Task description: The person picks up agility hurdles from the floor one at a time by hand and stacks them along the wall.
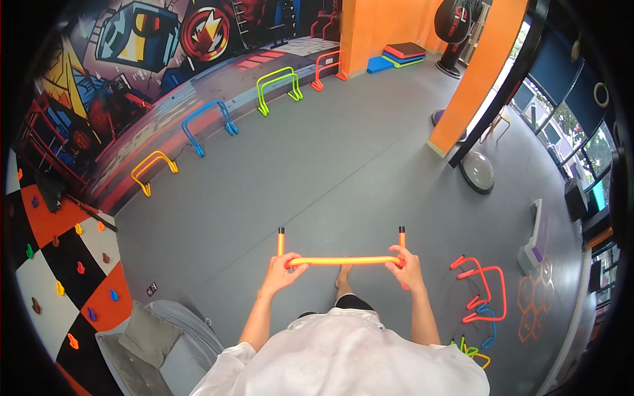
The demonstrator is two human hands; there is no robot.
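An orange training hurdle (pixel 347 261) is held out in front of my body, its crossbar level and its black-tipped feet pointing away from me. My left hand (pixel 281 272) is closed round the left end of the crossbar. At the other end, my right hand (pixel 408 269) grips the corner with bent fingers. A bare foot (pixel 343 277) shows on the grey floor just below the bar. To the right, red hurdles (pixel 503 294) lie on their sides, with a blue hurdle (pixel 490 333) and partly hidden green and yellow ones (pixel 470 350) nearer to me.
Along the mural wall stand a yellow hurdle (pixel 155 168), a blue hurdle (pixel 206 122), a green hurdle (pixel 281 86) and a red hurdle (pixel 328 66). A grey sofa (pixel 175 369) is at lower left. An orange pillar (pixel 462 99) and a balance dome (pixel 478 171) stand at right.
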